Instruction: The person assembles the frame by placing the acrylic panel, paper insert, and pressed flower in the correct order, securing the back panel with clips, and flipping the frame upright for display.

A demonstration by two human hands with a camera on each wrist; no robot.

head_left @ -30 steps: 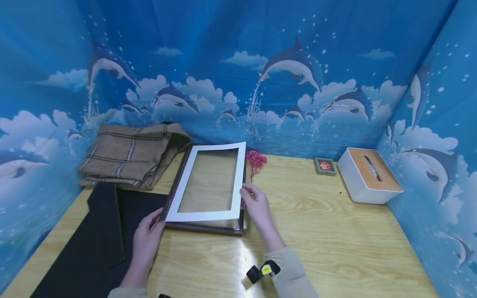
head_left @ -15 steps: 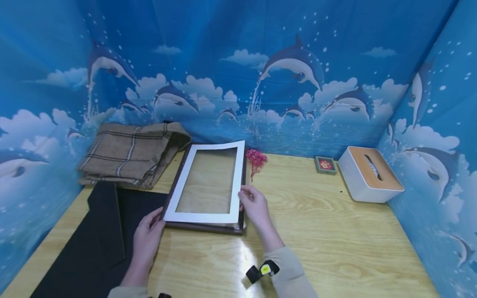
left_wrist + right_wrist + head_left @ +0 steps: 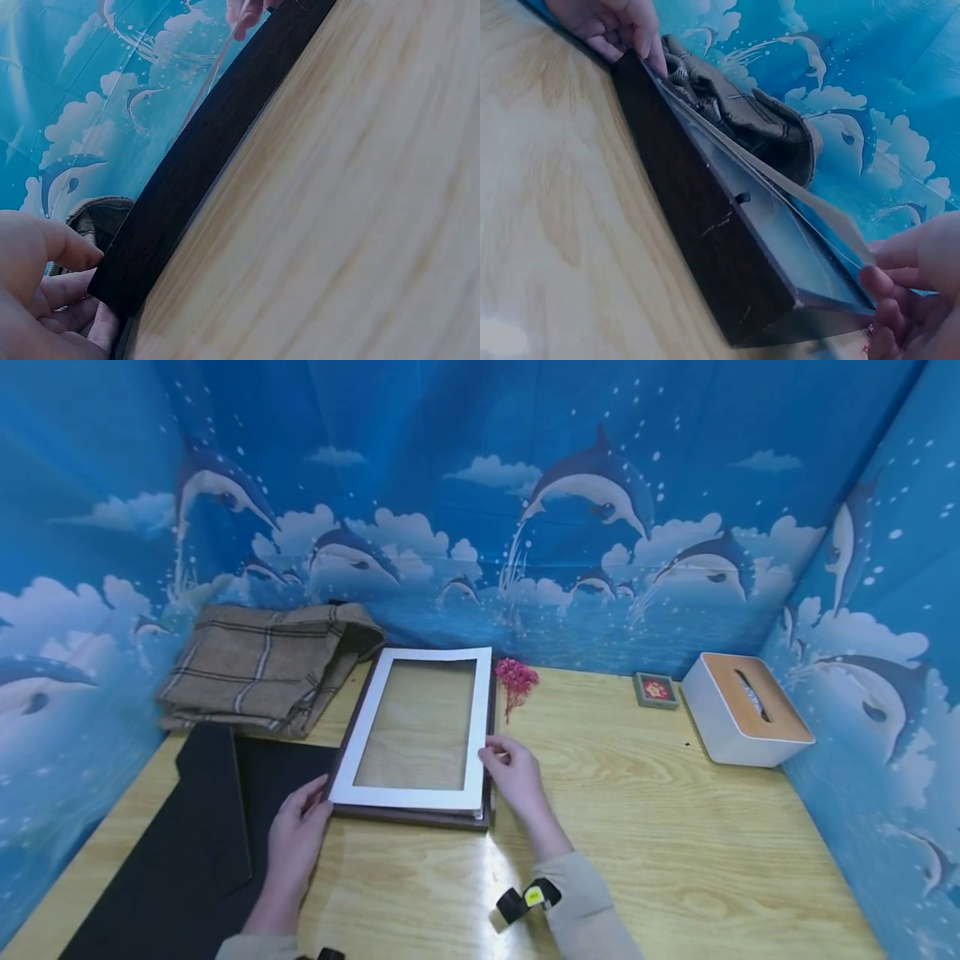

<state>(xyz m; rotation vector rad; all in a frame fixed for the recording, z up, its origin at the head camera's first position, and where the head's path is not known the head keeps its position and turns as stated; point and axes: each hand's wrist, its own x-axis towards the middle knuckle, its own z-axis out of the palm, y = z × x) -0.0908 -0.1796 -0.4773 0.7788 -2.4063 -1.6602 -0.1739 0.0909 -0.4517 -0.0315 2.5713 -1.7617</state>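
A dark brown picture frame [image 3: 450, 820] lies on the wooden table, its thick side rail [image 3: 195, 157] filling the left wrist view. Over it is a white picture mat [image 3: 408, 797] with a rectangular window. My left hand [image 3: 296, 839] grips the frame's near left corner, fingers around the rail, where the mat's corner also lies. My right hand [image 3: 517, 777] pinches the mat's right edge between thumb and fingers. In the right wrist view the mat [image 3: 814, 201] slants up from the left corner, its right side raised above the frame's inside.
A black backing board [image 3: 157, 852] with its stand lies at left, a folded plaid cloth [image 3: 255, 668] behind it. Pink dried flowers [image 3: 516, 678] lie right of the frame. Farther right are a small framed box [image 3: 656, 691] and a white tissue box [image 3: 723, 735] with wooden lid.
The mat has shifted slightly left and settled lower over the frame, covering more of the near inside. My right hand moved a little with it; the left hand stays at the corner.
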